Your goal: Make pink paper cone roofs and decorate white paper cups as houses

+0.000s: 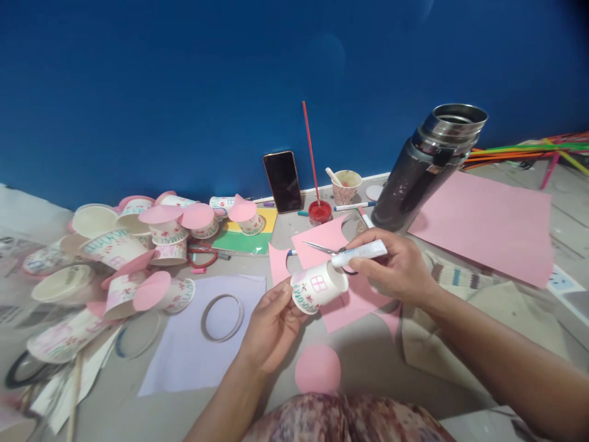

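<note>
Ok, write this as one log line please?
left hand: holds paper cup | right hand: white tube at cup's end | pink circle: on table

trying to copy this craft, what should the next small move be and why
Probably run the white tube around the upper end of the paper cup: the right hand holds it at that end, the left hand holds the cup, a loose pink disc lies nearby, and similar pink pieces top several other cups.

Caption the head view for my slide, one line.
Left hand holding a decorated paper cup, right hand holding a white tube close to the cup's end.
</note>
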Motion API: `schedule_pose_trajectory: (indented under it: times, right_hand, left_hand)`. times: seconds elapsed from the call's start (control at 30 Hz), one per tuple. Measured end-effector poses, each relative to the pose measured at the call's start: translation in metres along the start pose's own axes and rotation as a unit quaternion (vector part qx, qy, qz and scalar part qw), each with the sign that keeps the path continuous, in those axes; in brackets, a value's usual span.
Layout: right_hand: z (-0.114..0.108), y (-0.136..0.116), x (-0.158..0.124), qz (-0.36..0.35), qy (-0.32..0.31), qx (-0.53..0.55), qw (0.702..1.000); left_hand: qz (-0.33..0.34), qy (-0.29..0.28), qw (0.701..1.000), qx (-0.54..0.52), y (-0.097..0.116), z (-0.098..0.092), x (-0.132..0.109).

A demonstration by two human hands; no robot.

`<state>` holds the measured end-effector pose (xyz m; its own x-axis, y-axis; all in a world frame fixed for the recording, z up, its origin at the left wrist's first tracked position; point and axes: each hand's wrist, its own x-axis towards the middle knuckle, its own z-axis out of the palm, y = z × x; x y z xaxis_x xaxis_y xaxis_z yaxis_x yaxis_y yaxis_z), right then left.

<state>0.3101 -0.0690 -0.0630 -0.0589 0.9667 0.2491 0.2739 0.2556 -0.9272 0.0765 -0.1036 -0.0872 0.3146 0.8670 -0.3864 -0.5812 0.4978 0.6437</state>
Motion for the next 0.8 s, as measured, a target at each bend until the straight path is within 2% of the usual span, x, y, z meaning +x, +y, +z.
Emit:
schedule_pose_trajectory:
  times: [0.1,0.23,0.4,0.5,0.6,0.7,0.8]
  right_hand:
    - [0.003,-0.001,-0.002,0.005,-0.012,0.023,1.000]
    - [0.001,-0.006,-0.005,0.001,-0.064,0.032,0.997]
    - [-0.013,-0.008,-0.001,-0.015,-0.162,0.019,0.987]
    - [-0.023,-0.009,0.004,-0.050,-0.193,-0.025,0.980]
    - [-0.028,-0.012,0.007,-0.084,-0.160,-0.072,0.981]
    - [-0.028,-0.014,0.007,-0.085,-0.109,-0.079,0.987]
    - [-0.026,-0.014,0.006,-0.081,-0.117,-0.079,0.987]
  left_hand:
    - [-0.017,-0.007,1.000,-0.024,-0.001,-0.001,0.001]
    - [-0.030,-0.011,0.998,-0.050,-0.001,-0.002,0.001]
    - [-0.046,0.025,0.997,-0.060,-0.001,-0.004,0.001]
    - [-0.064,0.060,0.993,-0.076,0.000,-0.007,0.000]
    - [-0.082,0.091,0.988,-0.094,0.003,-0.010,0.001]
    - [-0.091,0.094,0.985,-0.109,0.005,-0.012,0.001]
    - [-0.086,0.093,0.986,-0.110,0.005,-0.010,0.001]
